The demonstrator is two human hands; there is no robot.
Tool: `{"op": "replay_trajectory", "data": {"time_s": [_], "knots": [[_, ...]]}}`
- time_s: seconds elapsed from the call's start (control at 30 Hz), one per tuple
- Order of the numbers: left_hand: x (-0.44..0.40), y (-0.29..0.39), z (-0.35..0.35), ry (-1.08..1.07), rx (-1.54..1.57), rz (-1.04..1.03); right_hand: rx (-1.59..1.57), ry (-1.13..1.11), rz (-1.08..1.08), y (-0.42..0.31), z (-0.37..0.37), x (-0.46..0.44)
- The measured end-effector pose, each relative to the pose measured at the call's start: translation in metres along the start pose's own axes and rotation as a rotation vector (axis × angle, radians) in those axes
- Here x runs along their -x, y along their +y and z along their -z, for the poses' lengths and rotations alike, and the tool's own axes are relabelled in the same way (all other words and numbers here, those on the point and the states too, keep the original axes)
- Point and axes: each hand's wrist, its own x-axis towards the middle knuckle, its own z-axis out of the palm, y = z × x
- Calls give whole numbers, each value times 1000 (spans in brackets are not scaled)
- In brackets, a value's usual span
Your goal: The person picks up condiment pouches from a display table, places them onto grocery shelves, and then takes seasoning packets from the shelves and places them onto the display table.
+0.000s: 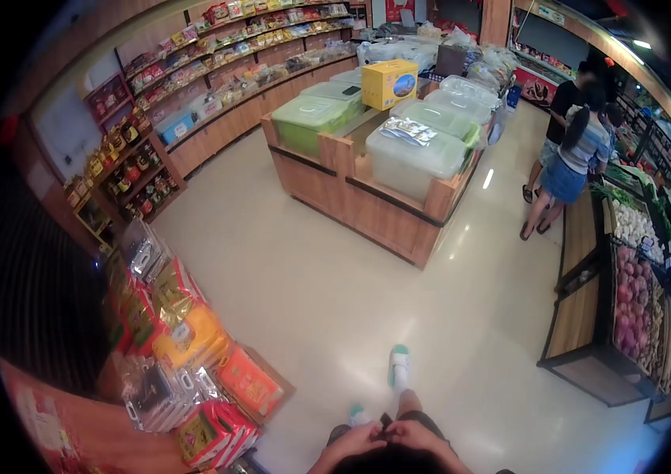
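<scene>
Low in the view, my left hand (361,439) and my right hand (412,436) are close together in front of my body. The fingers of both are curled around a small dark object (386,423) between them, too small to make out. Below the hands a dark shape hides part of the wrists. My feet in green and white sandals (399,365) show on the pale floor beyond the hands, one ahead of the other.
A wooden counter (375,213) with plastic bins and a yellow box (389,84) stands ahead. Packaged goods (193,340) are piled at the left. Produce stands (584,324) line the right, with people (572,150) beside them. Curved shelves (248,47) stand behind.
</scene>
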Motion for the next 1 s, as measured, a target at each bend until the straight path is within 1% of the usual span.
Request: {"op": "replay_trajectory", "data": {"time_s": [0.03,0.07,0.13,0.17,0.2,0.23,0.27,0.3,0.37,0.4,0.43,0.47,0.5,0.57,0.6,0.7,0.73,0.77,0.83,0.9,0.97,1.0], "knots": [[-8,3,5,-52,-3,34,57,-22,-82,-11,13,-1],[-15,6,9,-106,-2,72,59,-16,-83,-14,23,-4],[-32,15,18,-68,-28,15,60,-11,-86,-17,41,-10],[-42,20,23,-48,-37,-6,73,-68,-78,-18,54,-16],[-52,29,31,-59,-41,40,62,-97,-29,-8,65,-24],[-63,31,34,12,0,-46,48,-130,18,-2,76,-32],[-71,32,38,-9,13,-28,-86,-146,36,5,85,-39],[-82,55,55,-31,29,-12,-122,-204,21,-13,107,-43],[-108,48,58,21,34,-201,-484,-349,17,10,125,-65],[-121,46,59,19,59,-199,-504,-371,14,1,139,-67],[-133,57,66,48,50,-245,-514,-386,20,-14,159,-76],[-145,67,72,48,51,-227,-440,-388,-38,-24,178,-81],[-157,73,77,51,46,-210,-466,-356,-45,-19,190,-86],[-179,81,86,-10,66,-139,-523,-293,-51,-8,205,-93],[-190,85,92,-41,67,-106,-461,-240,-55,-2,215,-96],[-225,91,97,-27,103,-84,-379,-138,-25,12,245,-100],[-237,95,100,-33,40,-106,-425,-147,-93,13,255,-100],[-249,97,102,-49,-15,-107,-334,-68,-54,16,264,-98],[-270,98,104,-58,-39,-81,-71,-28,-61,15,287,-99],[-283,97,110,-102,-43,-40,-60,-13,-45,34,292,-106],[-290,105,121,-101,-31,-68,-64,-3,-84,41,302,-110],[-294,103,125,-90,-65,-80,-80,-7,-112,32,311,-109]]}}
